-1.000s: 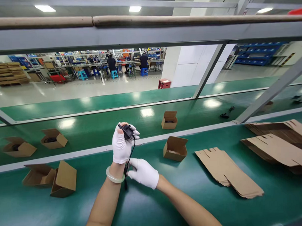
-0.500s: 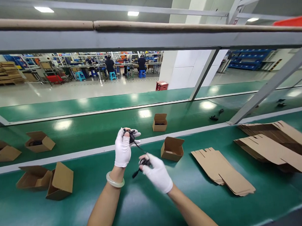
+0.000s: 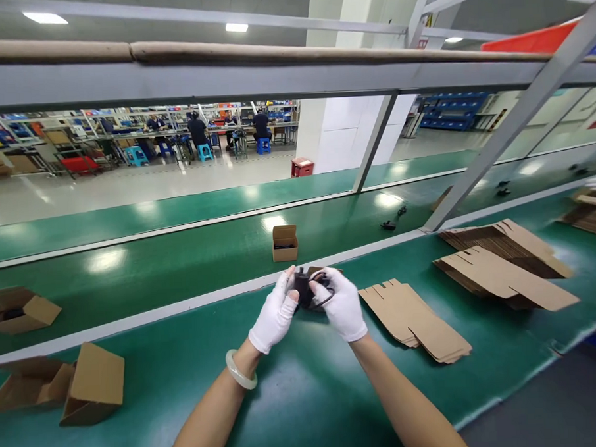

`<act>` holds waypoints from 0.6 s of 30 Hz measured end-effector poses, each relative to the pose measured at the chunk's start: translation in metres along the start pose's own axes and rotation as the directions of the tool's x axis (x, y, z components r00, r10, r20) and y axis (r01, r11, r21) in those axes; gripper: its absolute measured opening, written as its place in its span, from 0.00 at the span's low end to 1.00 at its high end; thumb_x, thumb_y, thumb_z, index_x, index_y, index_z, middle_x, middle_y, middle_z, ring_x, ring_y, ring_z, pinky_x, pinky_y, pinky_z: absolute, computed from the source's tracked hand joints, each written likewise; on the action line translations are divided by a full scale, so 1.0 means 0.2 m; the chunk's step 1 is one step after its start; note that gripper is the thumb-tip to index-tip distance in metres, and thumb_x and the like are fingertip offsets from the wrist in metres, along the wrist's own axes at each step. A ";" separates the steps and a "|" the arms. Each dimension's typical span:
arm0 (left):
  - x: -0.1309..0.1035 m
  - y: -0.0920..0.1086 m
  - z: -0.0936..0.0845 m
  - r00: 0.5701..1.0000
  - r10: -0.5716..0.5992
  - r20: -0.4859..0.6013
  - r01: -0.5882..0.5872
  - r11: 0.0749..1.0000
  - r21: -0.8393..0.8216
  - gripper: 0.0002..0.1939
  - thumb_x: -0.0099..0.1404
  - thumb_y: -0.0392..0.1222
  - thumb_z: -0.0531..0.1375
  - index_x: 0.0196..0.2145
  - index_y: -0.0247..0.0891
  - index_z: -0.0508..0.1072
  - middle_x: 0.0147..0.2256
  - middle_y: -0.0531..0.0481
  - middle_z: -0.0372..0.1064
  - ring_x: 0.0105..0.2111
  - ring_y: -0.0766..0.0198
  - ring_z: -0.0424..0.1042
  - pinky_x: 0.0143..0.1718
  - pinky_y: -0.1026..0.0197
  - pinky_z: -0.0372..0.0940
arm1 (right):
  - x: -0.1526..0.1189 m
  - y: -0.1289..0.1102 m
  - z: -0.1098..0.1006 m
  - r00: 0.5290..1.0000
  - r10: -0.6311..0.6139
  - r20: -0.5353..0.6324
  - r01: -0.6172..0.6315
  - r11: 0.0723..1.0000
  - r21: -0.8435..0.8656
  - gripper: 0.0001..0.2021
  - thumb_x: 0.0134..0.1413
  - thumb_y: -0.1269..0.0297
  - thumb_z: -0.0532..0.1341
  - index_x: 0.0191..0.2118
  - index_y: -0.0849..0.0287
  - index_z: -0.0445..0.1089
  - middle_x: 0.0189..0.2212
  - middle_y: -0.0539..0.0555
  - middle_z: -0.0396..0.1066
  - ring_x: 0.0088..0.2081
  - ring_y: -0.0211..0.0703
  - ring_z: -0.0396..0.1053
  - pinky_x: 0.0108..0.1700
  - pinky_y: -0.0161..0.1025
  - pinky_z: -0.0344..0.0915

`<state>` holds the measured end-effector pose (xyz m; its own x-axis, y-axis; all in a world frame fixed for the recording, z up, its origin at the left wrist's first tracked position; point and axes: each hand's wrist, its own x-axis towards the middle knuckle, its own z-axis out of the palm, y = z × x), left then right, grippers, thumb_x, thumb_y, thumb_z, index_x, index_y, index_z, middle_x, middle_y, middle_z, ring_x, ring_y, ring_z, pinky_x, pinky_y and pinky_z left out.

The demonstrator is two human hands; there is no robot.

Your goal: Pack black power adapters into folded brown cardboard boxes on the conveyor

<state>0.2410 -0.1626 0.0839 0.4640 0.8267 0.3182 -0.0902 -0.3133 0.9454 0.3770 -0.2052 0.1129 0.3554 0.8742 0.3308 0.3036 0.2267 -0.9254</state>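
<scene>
Both hands wear white gloves and meet just this side of the white rail. My left hand [image 3: 275,315] is closed on the body of a black power adapter [image 3: 302,289]. My right hand [image 3: 342,305] grips the adapter's black cable [image 3: 325,289], bunched in a coil. Directly behind the hands stands an open cardboard box [image 3: 336,272], mostly hidden by them. Beyond the rail, another small carton [image 3: 284,245] sits with its lid raised and something dark inside.
Flat folded cardboard blanks [image 3: 415,320] lie to the right, with larger stacks [image 3: 505,280] farther over. Open boxes [image 3: 95,384] stand at the left. A slanted metal post [image 3: 510,115] rises at the right. More black adapters [image 3: 389,225] lie on the green belt [image 3: 205,254].
My hands have come together, and the right hand has brought the cable up against the adapter. The camera view has swung right, and the carton beyond the rail appears farther left.
</scene>
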 end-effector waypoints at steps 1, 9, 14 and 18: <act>0.02 -0.04 0.02 1.000 -0.015 0.002 0.015 1.000 0.005 0.27 0.64 0.48 0.51 0.59 0.41 0.54 0.57 0.43 0.57 0.58 0.54 0.56 0.57 0.52 0.53 | 0.02 0.02 -0.04 0.998 -0.023 -0.063 0.020 0.999 -0.048 0.11 0.49 0.55 0.57 0.31 0.58 0.61 0.30 0.53 0.69 0.33 0.43 0.68 0.37 0.39 0.66; 0.20 -0.40 0.21 0.973 -0.230 0.021 0.220 0.951 0.218 0.30 0.56 0.34 0.56 0.57 0.38 0.57 0.57 0.43 0.58 0.58 0.53 0.56 0.60 0.51 0.49 | 0.17 0.22 -0.21 0.973 -0.059 0.222 0.211 0.615 -0.760 0.10 0.56 0.63 0.50 0.37 0.59 0.66 0.35 0.57 0.70 0.36 0.43 0.69 0.40 0.37 0.63; 0.24 -0.47 0.24 0.974 -0.200 0.110 0.170 0.957 0.235 0.28 0.52 0.30 0.52 0.53 0.37 0.63 0.54 0.45 0.63 0.54 0.55 0.61 0.58 0.52 0.54 | 0.28 0.15 -0.16 0.790 0.354 0.500 0.410 0.301 -0.861 0.12 0.53 0.67 0.54 0.43 0.59 0.69 0.38 0.60 0.71 0.38 0.48 0.71 0.38 0.40 0.64; 0.24 -0.52 0.23 0.973 -0.206 0.102 0.186 0.966 0.179 0.29 0.52 0.30 0.52 0.54 0.36 0.62 0.54 0.44 0.62 0.54 0.55 0.61 0.57 0.51 0.55 | 0.35 0.15 -0.10 0.722 0.454 0.522 0.428 0.299 -0.853 0.08 0.46 0.67 0.60 0.33 0.61 0.74 0.32 0.62 0.74 0.35 0.52 0.72 0.37 0.43 0.65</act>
<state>0.3125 -0.1120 -0.0026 0.5601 0.8214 0.1073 0.1574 -0.2327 0.9597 0.4282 -0.1449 0.1124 -0.0671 0.9584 -0.2774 0.9968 0.0762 0.0221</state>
